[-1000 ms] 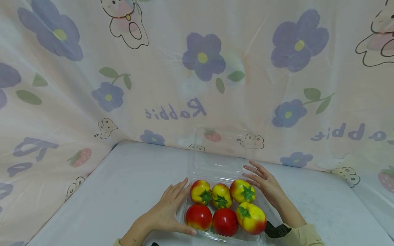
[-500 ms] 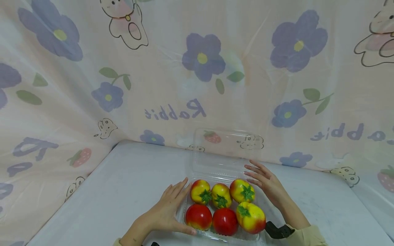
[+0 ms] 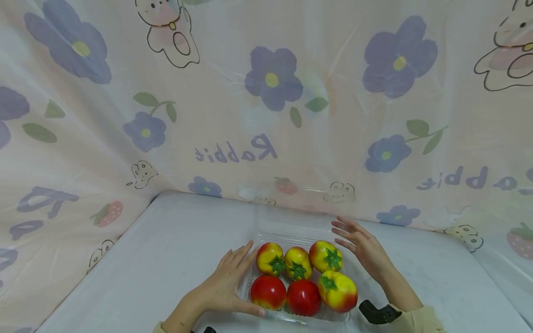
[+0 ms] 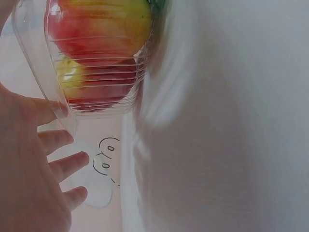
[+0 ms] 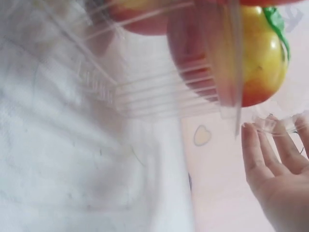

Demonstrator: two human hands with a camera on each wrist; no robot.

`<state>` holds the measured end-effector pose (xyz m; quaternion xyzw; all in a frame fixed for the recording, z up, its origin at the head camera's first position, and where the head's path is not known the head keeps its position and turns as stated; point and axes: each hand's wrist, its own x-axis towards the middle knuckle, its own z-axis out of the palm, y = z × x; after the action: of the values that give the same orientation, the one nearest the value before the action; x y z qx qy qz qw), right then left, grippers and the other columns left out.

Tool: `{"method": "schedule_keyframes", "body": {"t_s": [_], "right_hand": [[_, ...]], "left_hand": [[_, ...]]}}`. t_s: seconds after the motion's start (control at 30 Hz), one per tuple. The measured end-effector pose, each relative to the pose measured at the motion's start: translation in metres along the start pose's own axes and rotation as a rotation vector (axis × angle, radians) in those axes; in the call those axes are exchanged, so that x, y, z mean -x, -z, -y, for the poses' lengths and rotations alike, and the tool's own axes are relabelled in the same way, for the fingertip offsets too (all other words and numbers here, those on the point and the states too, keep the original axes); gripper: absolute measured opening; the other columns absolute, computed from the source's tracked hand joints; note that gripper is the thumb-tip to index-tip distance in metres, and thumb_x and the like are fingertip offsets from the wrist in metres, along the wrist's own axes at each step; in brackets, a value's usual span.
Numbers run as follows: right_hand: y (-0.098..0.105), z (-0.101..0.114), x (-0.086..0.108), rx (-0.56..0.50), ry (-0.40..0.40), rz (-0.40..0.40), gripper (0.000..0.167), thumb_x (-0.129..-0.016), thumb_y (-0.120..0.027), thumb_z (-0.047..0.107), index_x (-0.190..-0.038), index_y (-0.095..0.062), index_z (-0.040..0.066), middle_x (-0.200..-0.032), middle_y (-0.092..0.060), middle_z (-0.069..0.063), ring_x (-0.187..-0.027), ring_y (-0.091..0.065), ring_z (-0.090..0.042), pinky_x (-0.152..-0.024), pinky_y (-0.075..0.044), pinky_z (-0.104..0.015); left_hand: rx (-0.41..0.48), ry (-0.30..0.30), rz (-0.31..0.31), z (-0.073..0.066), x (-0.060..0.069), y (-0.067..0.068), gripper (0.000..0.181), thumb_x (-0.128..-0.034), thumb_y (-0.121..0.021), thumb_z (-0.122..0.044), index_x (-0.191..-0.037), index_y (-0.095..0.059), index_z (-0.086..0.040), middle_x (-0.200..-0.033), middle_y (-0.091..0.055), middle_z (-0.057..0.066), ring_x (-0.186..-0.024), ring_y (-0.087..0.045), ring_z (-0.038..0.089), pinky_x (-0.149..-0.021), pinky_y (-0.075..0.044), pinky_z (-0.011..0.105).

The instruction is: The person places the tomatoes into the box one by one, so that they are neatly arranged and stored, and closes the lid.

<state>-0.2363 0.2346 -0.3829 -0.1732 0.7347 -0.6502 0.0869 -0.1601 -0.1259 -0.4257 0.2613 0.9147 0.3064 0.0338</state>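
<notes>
A clear plastic clamshell box [image 3: 287, 316] sits on the white table with its hinged lid [image 3: 291, 219] raised at the back. Inside lie several shiny round fruits [image 3: 337, 291] in red and yellow, some showing green star-shaped leaves. My left hand [image 3: 226, 289] rests along the box's left side, fingers spread, thumb at the front rim; in the left wrist view its fingers [image 4: 70, 166] extend beside the ribbed wall. To the right of the box, my right hand [image 3: 366, 252] has its fingers extended near the lid's right edge; whether they touch it is unclear.
A patterned curtain [image 3: 225, 115] with flowers and rabbits hangs behind and at the left of the white table [image 3: 166, 249]. The raised lid stands close to the curtain. A black strap [image 3: 378, 312] is on the right wrist.
The lid has tilted further back and looks lower. The box has shifted slightly away and left. My right hand has moved slightly, while the left stays nearly still.
</notes>
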Motion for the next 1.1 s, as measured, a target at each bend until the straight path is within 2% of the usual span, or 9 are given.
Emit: {"method": "schedule_keyframes", "body": {"t_s": [0.27, 0.53, 0.6, 0.7, 0.8, 0.93, 1.1], "right_hand": [[-0.001, 0.005, 0.002, 0.031, -0.011, -0.008, 0.048, -0.104, -0.035, 0.028, -0.15, -0.031, 0.013, -0.135, -0.049, 0.015, -0.126, -0.046, -0.005, -0.098, -0.044, -0.02], [0.002, 0.004, 0.007, -0.061, 0.043, 0.029, 0.047, -0.106, -0.022, 0.03, -0.147, -0.035, 0.011, -0.135, -0.052, 0.015, -0.126, -0.046, -0.007, -0.099, -0.044, -0.021], [0.002, 0.005, 0.009, -0.102, 0.065, 0.039, 0.047, -0.106, -0.02, 0.029, -0.143, -0.042, 0.01, -0.134, -0.054, 0.012, -0.126, -0.048, -0.008, -0.1, -0.044, -0.022], [0.002, 0.006, 0.011, -0.162, 0.107, 0.038, 0.047, -0.107, -0.018, 0.026, -0.128, -0.056, 0.008, -0.131, -0.058, 0.009, -0.124, -0.051, -0.011, -0.099, -0.045, -0.024], [0.002, 0.008, 0.014, -0.174, 0.14, 0.032, 0.048, -0.107, -0.016, 0.024, -0.118, -0.061, 0.01, -0.128, -0.061, 0.009, -0.123, -0.052, -0.011, -0.099, -0.045, -0.023], [0.001, 0.012, 0.015, -0.136, 0.13, 0.016, 0.043, -0.107, -0.018, 0.027, -0.127, -0.055, 0.016, -0.127, -0.059, 0.013, -0.122, -0.052, -0.007, -0.098, -0.044, -0.02], [-0.002, 0.017, 0.017, -0.109, 0.11, -0.016, 0.041, -0.107, -0.022, 0.029, -0.136, -0.047, 0.017, -0.13, -0.054, 0.016, -0.121, -0.051, -0.001, -0.098, -0.042, -0.016]], "left_hand": [[0.011, 0.01, 0.002, -0.001, 0.0, 0.0, 0.118, -0.0634, -0.071, -0.071, -0.154, -0.02, -0.017, -0.162, -0.01, 0.008, -0.147, -0.013, 0.034, -0.115, -0.007, 0.063], [0.034, 0.009, 0.002, -0.001, 0.0, -0.001, 0.119, -0.0629, -0.071, -0.072, -0.155, -0.018, -0.017, -0.162, -0.008, 0.009, -0.147, -0.011, 0.036, -0.115, -0.006, 0.064], [0.047, 0.004, 0.0, 0.0, 0.0, -0.001, 0.119, -0.0634, -0.072, -0.07, -0.154, -0.017, -0.016, -0.162, -0.007, 0.01, -0.147, -0.011, 0.038, -0.115, -0.006, 0.065], [0.067, -0.002, -0.002, -0.001, 0.0, -0.001, 0.118, -0.064, -0.073, -0.068, -0.154, -0.017, -0.016, -0.162, -0.007, 0.011, -0.146, -0.011, 0.04, -0.114, -0.007, 0.066], [0.093, 0.003, -0.001, -0.002, 0.001, -0.001, 0.118, -0.0647, -0.074, -0.066, -0.155, -0.016, -0.017, -0.162, -0.005, 0.012, -0.145, -0.011, 0.042, -0.111, -0.013, 0.07], [0.151, 0.036, -0.019, -0.005, 0.0, 0.001, 0.116, -0.0683, -0.074, -0.063, -0.155, -0.011, -0.019, -0.162, -0.003, 0.01, -0.144, -0.012, 0.044, -0.104, -0.022, 0.074], [0.193, 0.063, -0.098, -0.012, -0.006, 0.009, 0.104, -0.0819, -0.066, -0.054, -0.156, -0.004, -0.015, -0.163, -0.002, 0.007, -0.146, -0.011, 0.038, -0.109, -0.02, 0.069]]}}
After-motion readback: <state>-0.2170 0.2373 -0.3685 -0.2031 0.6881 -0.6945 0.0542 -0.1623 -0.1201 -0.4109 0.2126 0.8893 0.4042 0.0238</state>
